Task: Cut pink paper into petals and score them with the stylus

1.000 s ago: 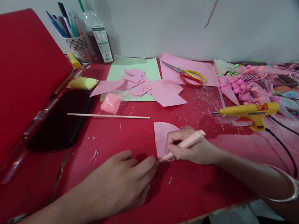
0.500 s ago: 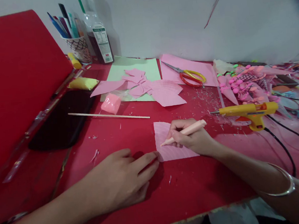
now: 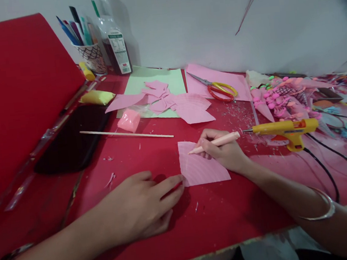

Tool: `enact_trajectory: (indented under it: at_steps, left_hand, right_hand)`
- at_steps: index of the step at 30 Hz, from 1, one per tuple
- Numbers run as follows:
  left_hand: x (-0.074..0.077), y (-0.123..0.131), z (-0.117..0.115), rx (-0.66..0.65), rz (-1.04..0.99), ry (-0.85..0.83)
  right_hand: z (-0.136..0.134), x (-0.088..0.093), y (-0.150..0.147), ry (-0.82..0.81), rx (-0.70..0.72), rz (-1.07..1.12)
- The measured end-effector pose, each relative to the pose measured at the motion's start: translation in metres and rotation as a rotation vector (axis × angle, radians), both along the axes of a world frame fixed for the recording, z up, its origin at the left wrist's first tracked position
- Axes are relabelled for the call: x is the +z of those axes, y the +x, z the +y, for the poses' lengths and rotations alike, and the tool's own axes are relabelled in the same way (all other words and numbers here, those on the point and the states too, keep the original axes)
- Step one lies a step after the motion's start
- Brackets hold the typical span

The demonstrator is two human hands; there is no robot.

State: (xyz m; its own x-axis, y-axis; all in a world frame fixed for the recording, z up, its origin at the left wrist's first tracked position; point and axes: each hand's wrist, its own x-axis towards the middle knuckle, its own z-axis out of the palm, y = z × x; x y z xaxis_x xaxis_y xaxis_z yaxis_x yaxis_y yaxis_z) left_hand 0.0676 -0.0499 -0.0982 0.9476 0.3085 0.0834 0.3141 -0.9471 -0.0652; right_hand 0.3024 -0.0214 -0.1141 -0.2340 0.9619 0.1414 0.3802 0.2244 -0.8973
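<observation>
A patterned cup (image 3: 92, 59) holds pens (image 3: 75, 32), their lower ends hidden; beside it a bottle (image 3: 119, 51) contains dark liquid (image 3: 110, 56), its top cut off. The left hand (image 3: 142, 204)'s grip is slack and holds nothing, fingertips at the corner of a pink paper piece (image 3: 203, 170) on the counter (image 3: 207, 225). The right hand (image 3: 225, 153) partly covers that paper, its grip clasped around a pale marker (image 3: 225, 139). Farthest right, a cluttered heap (image 3: 289, 96) blurs together.

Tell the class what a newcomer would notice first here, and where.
Probably the yellow glue gun on the right of the red table, then the right hand holding a peach marker over fan-shaped pink paper in the middle. Scissors with red and yellow handles lie on a pink sheet near the wall.
</observation>
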Motion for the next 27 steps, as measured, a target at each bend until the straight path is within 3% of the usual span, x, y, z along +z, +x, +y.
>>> enact_trajectory:
  at_steps: [12,16,19,23,27]
  left_hand:
    - [0.0,-0.001,0.001,-0.012,0.01,0.007]
    - [0.0,-0.001,0.001,-0.011,0.034,0.006]
    - [0.001,-0.001,0.002,-0.018,0.039,-0.017]
    - [0.001,0.0,0.003,-0.022,0.035,-0.041]
    - [0.001,-0.001,0.003,-0.017,0.024,-0.06]
  right_hand:
    - [0.008,0.001,0.0,0.061,-0.124,-0.064]
    - [0.005,0.004,0.001,0.026,-0.151,0.066]
    - [-0.004,0.009,0.0,-0.074,-0.033,0.153]
    - [-0.016,0.017,-0.007,-0.154,0.265,0.0]
    - [-0.02,0.019,-0.013,-0.137,0.315,-0.067]
